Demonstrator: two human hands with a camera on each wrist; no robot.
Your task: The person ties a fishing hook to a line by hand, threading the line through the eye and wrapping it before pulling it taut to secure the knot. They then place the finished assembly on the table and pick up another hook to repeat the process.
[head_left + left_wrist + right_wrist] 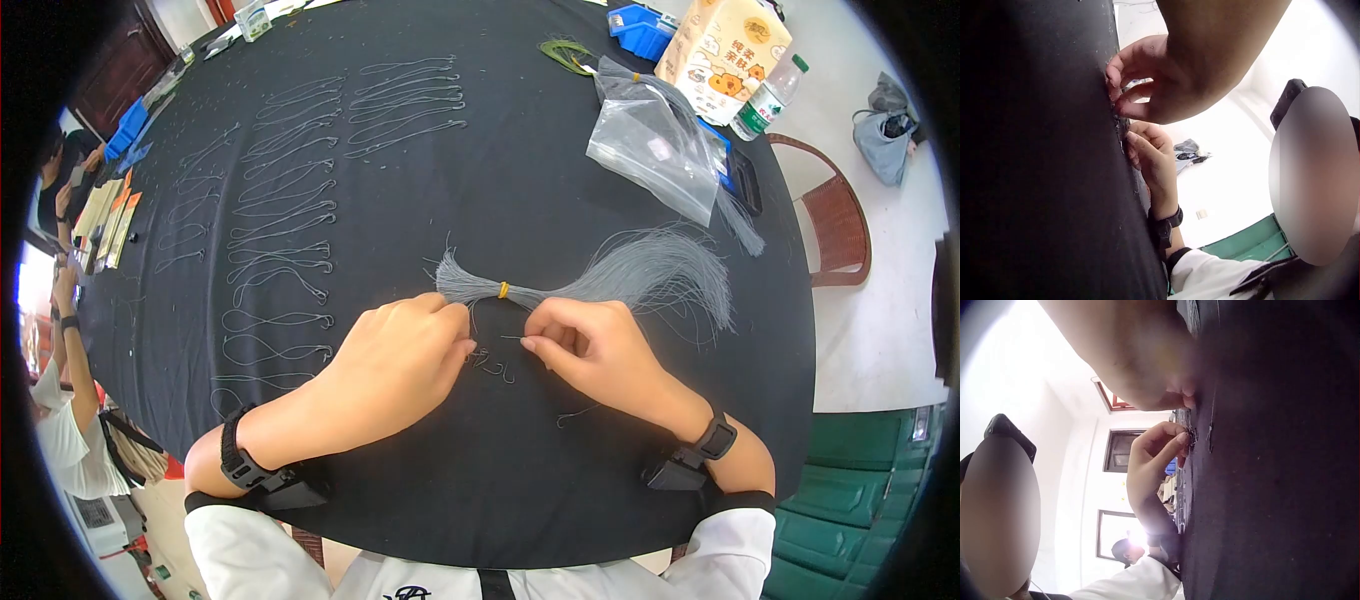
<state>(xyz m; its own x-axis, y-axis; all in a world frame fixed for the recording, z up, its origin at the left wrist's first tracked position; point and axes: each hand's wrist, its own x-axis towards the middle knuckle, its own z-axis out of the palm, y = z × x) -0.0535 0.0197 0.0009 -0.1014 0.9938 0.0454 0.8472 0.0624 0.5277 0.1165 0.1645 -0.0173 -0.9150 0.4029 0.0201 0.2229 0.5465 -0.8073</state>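
Note:
A bundle of grey fishing line (650,275), tied with a yellow band (503,290), lies on the black cloth just beyond both hands. My right hand (590,340) pinches a short thin dark piece (511,337) between thumb and forefinger; its end points toward the left hand. My left hand (410,345) is bent near the bundle's cut end, thumb and fingertips close together, also seen in the right wrist view as the farther hand (1154,456). I cannot tell what is between its fingertips. Loose fish hooks (493,368) lie between the hands, partly behind the left fingertips.
Looped lines with hooks (285,205) lie in columns at left. A lone hook with line (572,415) is near the right wrist. Farther right are a clear plastic bag (655,150), a tissue pack (722,55), a bottle (768,100) and a blue bin (640,32). People sit at far left.

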